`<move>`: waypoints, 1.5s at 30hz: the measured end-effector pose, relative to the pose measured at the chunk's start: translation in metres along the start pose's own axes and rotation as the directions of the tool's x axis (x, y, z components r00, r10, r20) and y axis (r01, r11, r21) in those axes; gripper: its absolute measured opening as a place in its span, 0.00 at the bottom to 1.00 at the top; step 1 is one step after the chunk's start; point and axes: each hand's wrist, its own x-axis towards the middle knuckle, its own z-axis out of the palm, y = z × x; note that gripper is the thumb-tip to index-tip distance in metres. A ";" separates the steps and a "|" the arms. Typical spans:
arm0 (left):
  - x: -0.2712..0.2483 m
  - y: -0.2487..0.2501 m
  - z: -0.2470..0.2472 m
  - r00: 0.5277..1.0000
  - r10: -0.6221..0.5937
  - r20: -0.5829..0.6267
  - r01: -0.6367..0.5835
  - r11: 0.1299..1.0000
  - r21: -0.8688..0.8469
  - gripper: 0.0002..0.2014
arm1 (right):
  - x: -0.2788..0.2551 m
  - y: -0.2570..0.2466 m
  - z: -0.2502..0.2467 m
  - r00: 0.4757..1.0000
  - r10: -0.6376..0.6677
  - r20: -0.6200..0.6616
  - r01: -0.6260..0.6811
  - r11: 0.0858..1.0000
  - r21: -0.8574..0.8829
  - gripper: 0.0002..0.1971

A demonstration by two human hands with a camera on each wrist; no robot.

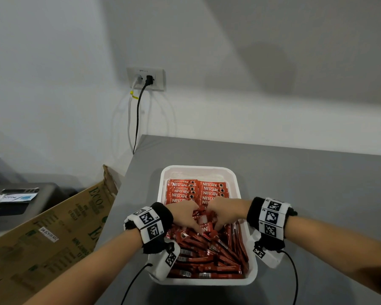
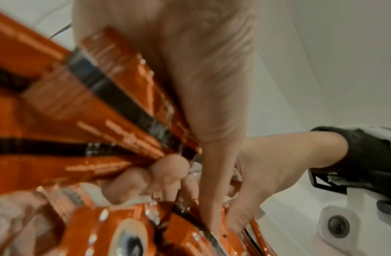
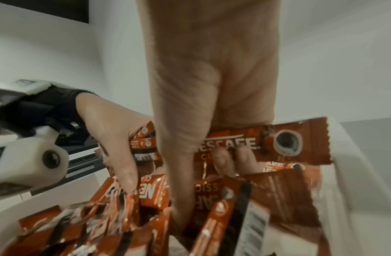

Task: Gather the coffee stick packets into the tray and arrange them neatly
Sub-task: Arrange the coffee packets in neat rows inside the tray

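- Mid-sort: left hand (image 1: 186, 213) and right hand (image 1: 223, 211) both pinch packets (image 3: 267, 143) over tray (image 1: 252, 276).
- Next, judged: lay them flat beside neat rows (image 1: 196, 191).

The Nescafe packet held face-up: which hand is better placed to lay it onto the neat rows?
Probably the right hand: its fingers already grip that packet, beside the neat rows. The left hand holds other packets.

bare forearms | black wristbands (image 1: 161, 213) | white tag-marked camera mounts (image 1: 271, 214) | black cables (image 1: 294, 274)
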 end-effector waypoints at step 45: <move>-0.036 -0.023 -0.039 0.777 0.036 -0.629 -0.279 0.914 -0.293 0.17 | 0.045 -0.040 0.023 0.980 0.155 -0.126 -0.133 0.977 0.167 0.14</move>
